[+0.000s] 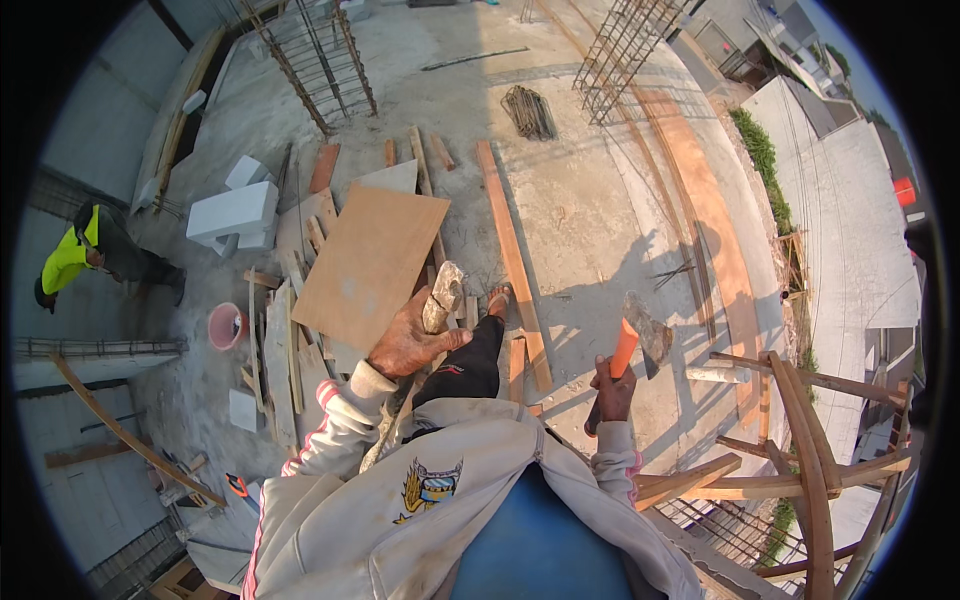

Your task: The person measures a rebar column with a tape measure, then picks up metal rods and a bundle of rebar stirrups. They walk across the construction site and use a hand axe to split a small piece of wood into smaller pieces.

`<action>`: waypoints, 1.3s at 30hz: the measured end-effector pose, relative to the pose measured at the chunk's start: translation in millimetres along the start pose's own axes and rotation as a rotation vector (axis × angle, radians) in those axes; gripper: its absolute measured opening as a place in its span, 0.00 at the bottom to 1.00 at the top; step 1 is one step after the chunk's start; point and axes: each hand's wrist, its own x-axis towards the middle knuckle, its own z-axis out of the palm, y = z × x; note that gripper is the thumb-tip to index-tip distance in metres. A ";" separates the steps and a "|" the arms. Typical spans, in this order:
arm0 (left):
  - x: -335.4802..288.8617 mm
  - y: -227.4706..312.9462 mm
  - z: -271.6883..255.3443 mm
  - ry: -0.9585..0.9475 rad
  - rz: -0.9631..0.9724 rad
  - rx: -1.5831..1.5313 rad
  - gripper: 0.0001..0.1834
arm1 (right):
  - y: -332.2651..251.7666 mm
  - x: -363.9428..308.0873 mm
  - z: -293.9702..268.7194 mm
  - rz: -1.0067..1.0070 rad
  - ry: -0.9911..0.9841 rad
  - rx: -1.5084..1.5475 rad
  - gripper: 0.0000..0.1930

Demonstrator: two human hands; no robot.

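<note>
In my left hand point(410, 340) is a rough, whitish round pole point(443, 297), with the fingers curled round it and the thumb stretched across. Its chipped end points up and away; its lower part runs down past my sleeve. My right hand point(614, 390) is closed round a hatchet-like tool point(625, 347) with an orange handle. A broad grey blade point(652, 335) shows beyond the handle, though its exact shape is hard to tell. My foot point(499, 297) stands between the two hands, beside a long plank point(512, 262).
A plywood sheet point(372, 258) lies over scattered boards ahead left. White blocks point(232, 213) and a pink bucket point(228, 326) stand farther left, near a person in a yellow-green top point(72, 250). Rebar cages point(625, 55) rise ahead. A timber frame point(815, 470) stands close at right.
</note>
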 end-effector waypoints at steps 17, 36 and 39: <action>341.5 67.3 23.7 0.347 0.071 0.156 0.09 | -58.5 392.2 4.9 0.006 -0.168 -0.265 0.17; 625.2 57.2 82.6 0.856 -0.310 0.109 0.08 | -118.3 892.2 116.9 -0.211 -0.603 -0.533 0.19; 662.1 43.8 73.9 0.911 -0.384 0.144 0.11 | -149.4 935.9 158.2 -0.054 -0.679 -0.503 0.19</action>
